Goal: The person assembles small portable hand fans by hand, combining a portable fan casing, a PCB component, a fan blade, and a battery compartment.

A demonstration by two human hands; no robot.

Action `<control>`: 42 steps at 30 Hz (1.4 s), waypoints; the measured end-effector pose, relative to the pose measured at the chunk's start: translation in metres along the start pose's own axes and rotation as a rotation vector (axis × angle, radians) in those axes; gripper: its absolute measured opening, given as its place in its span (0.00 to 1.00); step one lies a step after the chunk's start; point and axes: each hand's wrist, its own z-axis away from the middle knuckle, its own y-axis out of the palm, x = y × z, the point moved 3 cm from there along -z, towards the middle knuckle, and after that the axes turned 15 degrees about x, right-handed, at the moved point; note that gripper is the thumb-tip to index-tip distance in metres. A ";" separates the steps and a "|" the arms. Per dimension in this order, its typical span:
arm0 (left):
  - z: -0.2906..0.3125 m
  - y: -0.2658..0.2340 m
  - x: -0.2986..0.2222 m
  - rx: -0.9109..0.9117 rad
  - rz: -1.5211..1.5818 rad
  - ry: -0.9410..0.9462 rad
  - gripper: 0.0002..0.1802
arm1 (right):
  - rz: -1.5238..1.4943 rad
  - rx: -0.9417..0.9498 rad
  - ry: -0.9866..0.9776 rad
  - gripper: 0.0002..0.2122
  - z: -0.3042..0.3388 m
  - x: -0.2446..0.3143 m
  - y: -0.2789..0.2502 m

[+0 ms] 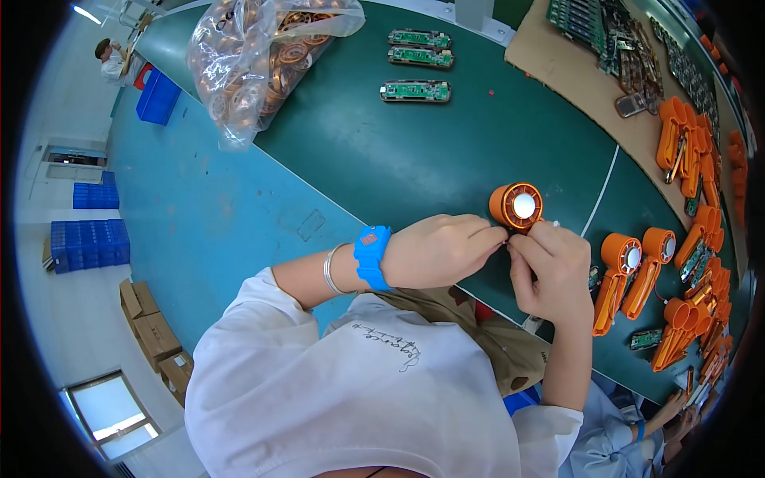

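An orange round fan head point(516, 205) with a white centre sits just beyond my fingertips, above the green table. My left hand point(450, 251), wearing a blue wrist strap, reaches in from the left with thumb and fingers pinched together. Opposite it, my right hand point(554, 267) is also closed in a pinch, close against the fan head's lower edge. The fingertips of both hands nearly meet. Whatever lies between them is too small and covered to name. Any handle below the fan head is hidden by my hands.
A clear plastic bag point(275, 64) of copper-coloured rings lies at the far left. Several green circuit boards in casings point(416, 92) lie at the back. Orange handheld fans point(621, 255) crowd the right side, near a cardboard sheet point(550, 72). A co-worker's arm point(665, 414) shows at lower right.
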 end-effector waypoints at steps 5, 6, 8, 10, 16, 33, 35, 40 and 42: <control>0.000 -0.001 0.000 0.011 0.013 0.002 0.11 | 0.001 -0.012 0.001 0.05 0.000 0.001 -0.001; -0.001 0.001 0.000 -0.004 0.012 0.002 0.10 | 0.000 -0.012 0.001 0.05 0.000 0.001 -0.001; -0.003 0.003 0.000 -0.021 0.009 0.000 0.10 | -0.004 0.002 -0.006 0.05 -0.001 0.001 -0.001; -0.004 0.005 0.000 -0.019 -0.016 -0.036 0.10 | -0.004 0.002 -0.011 0.05 -0.001 0.001 -0.001; -0.006 0.010 -0.007 -0.136 -0.109 -0.111 0.12 | 0.009 -0.016 -0.005 0.05 -0.001 0.002 0.002; -0.004 0.018 -0.010 -0.307 -0.144 -0.195 0.12 | -0.002 -0.004 -0.027 0.07 0.002 -0.001 0.004; -0.004 0.018 -0.010 -0.309 -0.138 -0.195 0.11 | 0.002 -0.015 -0.029 0.07 0.002 -0.001 0.004; 0.000 0.014 -0.007 -0.268 -0.013 -0.168 0.10 | 0.010 -0.018 -0.011 0.05 0.001 0.001 0.002; 0.000 0.007 -0.007 -0.199 0.082 -0.182 0.10 | 0.004 -0.013 -0.012 0.05 0.001 0.001 0.001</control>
